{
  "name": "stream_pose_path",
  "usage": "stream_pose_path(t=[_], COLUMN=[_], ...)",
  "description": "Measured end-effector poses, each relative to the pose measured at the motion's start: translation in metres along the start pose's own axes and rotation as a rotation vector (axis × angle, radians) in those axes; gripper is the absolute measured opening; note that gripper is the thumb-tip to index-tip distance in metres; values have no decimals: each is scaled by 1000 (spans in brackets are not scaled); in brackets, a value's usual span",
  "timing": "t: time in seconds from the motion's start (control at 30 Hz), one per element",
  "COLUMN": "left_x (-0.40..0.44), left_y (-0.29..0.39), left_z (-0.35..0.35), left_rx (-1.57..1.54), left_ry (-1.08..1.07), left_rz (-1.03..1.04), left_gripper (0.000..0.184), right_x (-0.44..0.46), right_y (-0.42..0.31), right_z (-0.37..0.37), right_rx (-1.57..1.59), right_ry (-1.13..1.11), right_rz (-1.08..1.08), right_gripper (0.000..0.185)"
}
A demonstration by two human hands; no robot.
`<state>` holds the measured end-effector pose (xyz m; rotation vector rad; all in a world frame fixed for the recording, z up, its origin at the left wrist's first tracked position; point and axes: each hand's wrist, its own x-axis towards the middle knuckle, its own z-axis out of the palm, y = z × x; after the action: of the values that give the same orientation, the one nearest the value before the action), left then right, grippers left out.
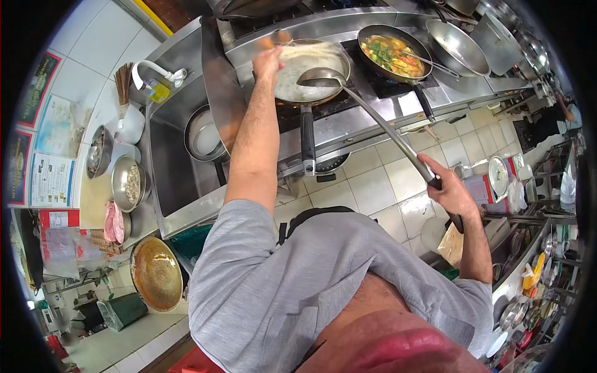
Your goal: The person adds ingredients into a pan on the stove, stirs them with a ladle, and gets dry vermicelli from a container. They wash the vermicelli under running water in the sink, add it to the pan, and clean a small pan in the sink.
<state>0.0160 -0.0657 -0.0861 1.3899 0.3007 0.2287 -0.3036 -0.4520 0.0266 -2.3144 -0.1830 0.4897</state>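
A: What are we doing here?
B: Working over the pan (305, 102) of cloudy liquid on the stove, it seems. Our right hand (453, 191) is wrapped round the grip of the ladle (382, 121), whose bowl sits over that pan.
A: And our left hand (267, 64)?
B: At the pan's far left edge, fingers curled beside blurred pale strands (314, 50). We can't tell whether we're pinching them.
A: Where are the strands?
B: Across the pan's far side, beyond the ladle bowl. Any move there, we'd judge, calls for a level ladle and fingers kept off the hot rim.
A: Beside it?
B: A second pan (425, 48) holding colourful food (388, 56).
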Motion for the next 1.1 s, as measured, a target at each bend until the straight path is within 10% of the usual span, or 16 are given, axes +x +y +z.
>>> stream_pose_path(t=[0.2,0.43,0.63,0.83,1.1], left_x=[8,-61,-118,-168,-185], left_y=[-34,73,116,106,-5], left_z=[-15,-28,-80,-173,-302], left_rx=[1207,1365,817,436,676], left_ry=[-301,18,109,308,374], left_rz=[149,322,877,739,164], left_gripper=[49,46,34,31,39], right_x=[24,108,146,82,96], right_y=[-12,8,0,-7,-1], right_z=[20,80,91,55,61], right_rx=[95,-227,-115,-236,-530], right_ry=[36,206,156,208,111], right_rz=[66,-267,-261,-277,-211], right_gripper=[69,63,63,65,65])
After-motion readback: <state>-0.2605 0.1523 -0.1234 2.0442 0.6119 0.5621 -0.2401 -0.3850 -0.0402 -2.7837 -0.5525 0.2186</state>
